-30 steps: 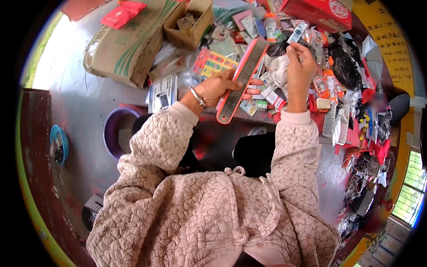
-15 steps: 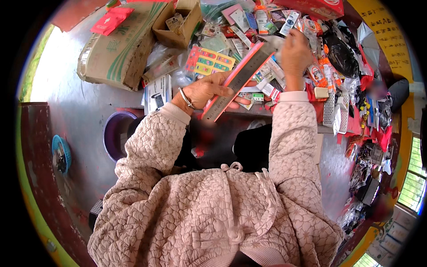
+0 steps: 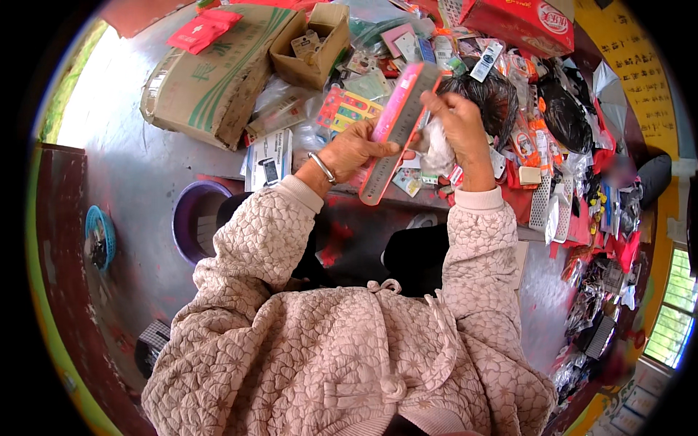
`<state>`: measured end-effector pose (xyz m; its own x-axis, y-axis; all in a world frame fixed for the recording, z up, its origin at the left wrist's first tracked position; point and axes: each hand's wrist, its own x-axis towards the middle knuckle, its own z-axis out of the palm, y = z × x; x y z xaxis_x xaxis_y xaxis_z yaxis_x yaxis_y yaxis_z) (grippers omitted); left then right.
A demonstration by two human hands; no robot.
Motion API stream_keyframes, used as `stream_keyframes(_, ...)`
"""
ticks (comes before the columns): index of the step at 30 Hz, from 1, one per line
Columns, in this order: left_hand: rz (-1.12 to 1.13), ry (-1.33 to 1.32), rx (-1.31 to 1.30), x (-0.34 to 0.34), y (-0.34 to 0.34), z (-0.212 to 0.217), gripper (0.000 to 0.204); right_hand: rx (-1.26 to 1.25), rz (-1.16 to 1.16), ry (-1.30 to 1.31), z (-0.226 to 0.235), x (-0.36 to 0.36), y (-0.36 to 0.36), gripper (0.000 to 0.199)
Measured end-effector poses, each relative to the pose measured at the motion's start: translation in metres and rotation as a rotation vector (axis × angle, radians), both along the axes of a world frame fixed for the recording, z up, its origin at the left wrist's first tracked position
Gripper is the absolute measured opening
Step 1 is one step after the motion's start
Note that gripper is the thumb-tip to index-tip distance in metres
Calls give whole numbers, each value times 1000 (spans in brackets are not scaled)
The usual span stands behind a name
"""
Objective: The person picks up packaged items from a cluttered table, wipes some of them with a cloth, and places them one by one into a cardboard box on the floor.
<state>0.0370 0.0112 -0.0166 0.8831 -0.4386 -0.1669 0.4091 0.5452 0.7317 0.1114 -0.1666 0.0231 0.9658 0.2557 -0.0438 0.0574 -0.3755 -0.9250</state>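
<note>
My left hand (image 3: 356,152) grips a long slim bar (image 3: 398,142), pink along one side and metallic grey along the other, with a row of small marks or holes. It is held slanted above the near edge of the cluttered table, its far end tilted to the right. The exact kind of bar is not clear. My right hand (image 3: 462,131) is closed around a crumpled whitish cloth (image 3: 438,149), which hangs below the fingers. Its thumb and fingertips are close to the bar's right side; whether they touch it is hard to tell.
Loose packets and cards cover the table. Beyond my left hand are a big cardboard box (image 3: 211,80), a small open carton (image 3: 314,51) and a yellow-red card (image 3: 342,109). Black plastic bags (image 3: 498,102) lie at right. A purple basin (image 3: 190,236) stands lower left.
My right hand has come down from the bar's far end toward its middle, bringing the cloth with it. The bar has shifted right and stands steeper.
</note>
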Motion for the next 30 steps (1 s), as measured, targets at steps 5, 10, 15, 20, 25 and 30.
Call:
stream_keyframes(5, 67, 57, 81, 0, 1, -7, 32, 144, 81, 52, -3, -3, 7, 26)
stream_keyframes(10, 68, 66, 0, 2, 1, -13, 39, 147, -12, 90, -6, 2, 2, 22)
stream_keyframes(15, 160, 69, 48, 1, -2, -14, 29, -344, -357, -365, 19, -3, -1, 18)
stream_keyframes(20, 45, -103, 137, 4, -5, -35, 32, -249, 255, -985, 3, -39, 52, 11)
stream_keyframes(25, -134, -217, 352, -5, 2, -19, 30, -386, 54, -928, 0, -1, 28, 11)
stream_keyframes(30, -24, -23, 268, -12, -1, -6, 26, -435, -647, -804, -16, 52, -61, 14)
